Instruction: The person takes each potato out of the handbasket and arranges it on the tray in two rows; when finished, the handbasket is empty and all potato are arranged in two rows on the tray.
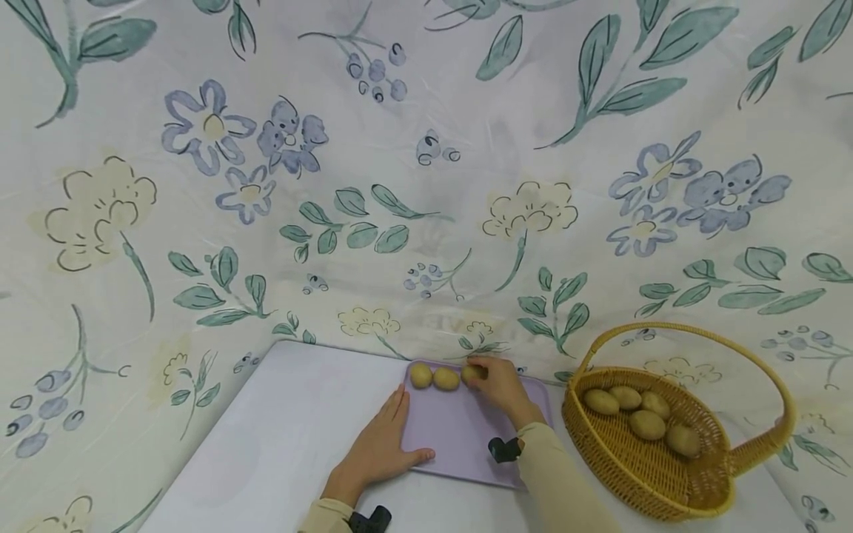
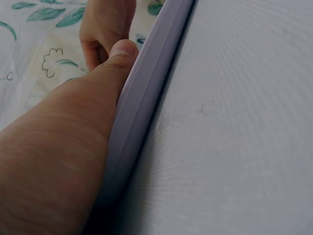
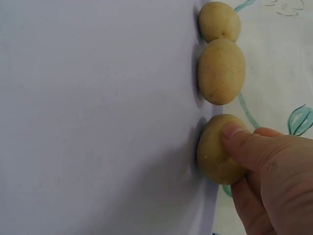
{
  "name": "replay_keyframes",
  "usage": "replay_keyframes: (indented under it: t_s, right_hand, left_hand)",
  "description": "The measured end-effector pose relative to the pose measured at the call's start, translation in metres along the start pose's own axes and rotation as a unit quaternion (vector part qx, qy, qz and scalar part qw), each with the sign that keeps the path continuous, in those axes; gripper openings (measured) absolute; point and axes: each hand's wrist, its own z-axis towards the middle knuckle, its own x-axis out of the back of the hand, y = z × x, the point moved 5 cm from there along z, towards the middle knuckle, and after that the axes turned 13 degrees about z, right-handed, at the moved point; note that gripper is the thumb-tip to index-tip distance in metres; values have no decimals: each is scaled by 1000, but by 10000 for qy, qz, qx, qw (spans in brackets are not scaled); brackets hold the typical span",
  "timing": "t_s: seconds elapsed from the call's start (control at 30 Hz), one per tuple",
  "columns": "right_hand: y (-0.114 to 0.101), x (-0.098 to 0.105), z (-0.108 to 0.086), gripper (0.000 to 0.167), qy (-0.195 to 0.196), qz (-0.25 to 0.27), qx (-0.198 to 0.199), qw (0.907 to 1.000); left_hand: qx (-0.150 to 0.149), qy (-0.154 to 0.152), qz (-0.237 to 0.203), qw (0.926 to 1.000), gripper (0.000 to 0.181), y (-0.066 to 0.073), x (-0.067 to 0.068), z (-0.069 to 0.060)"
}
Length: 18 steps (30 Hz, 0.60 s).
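On the white table lies a lilac tray [image 1: 460,437] with three potatoes along its far edge. The left potato [image 1: 420,375] and the middle potato [image 1: 446,380] touch. My right hand [image 1: 501,389] pinches the third potato [image 3: 212,152] between thumb and fingers, a small gap from the middle one in the right wrist view. My left hand [image 1: 376,448] rests at the tray's left side, fingers straight along that edge and thumb over the near left corner. The left wrist view shows the thumb [image 2: 123,49] against the tray rim [image 2: 146,88].
To the right of the tray stands a wicker basket [image 1: 589,448] with a tall arched handle [image 1: 693,332], holding several potatoes [image 1: 646,426]. A floral cloth [image 1: 426,207] hangs behind the table [image 1: 286,422].
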Motion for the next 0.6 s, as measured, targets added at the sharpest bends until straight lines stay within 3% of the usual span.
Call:
replay_keyframes:
  t_s: [0.6]
  right_hand:
    - [-2,-3,0,38,-84,28,-48,9999]
  left_hand:
    - [-19,62,-35,10000,120,0,1,0]
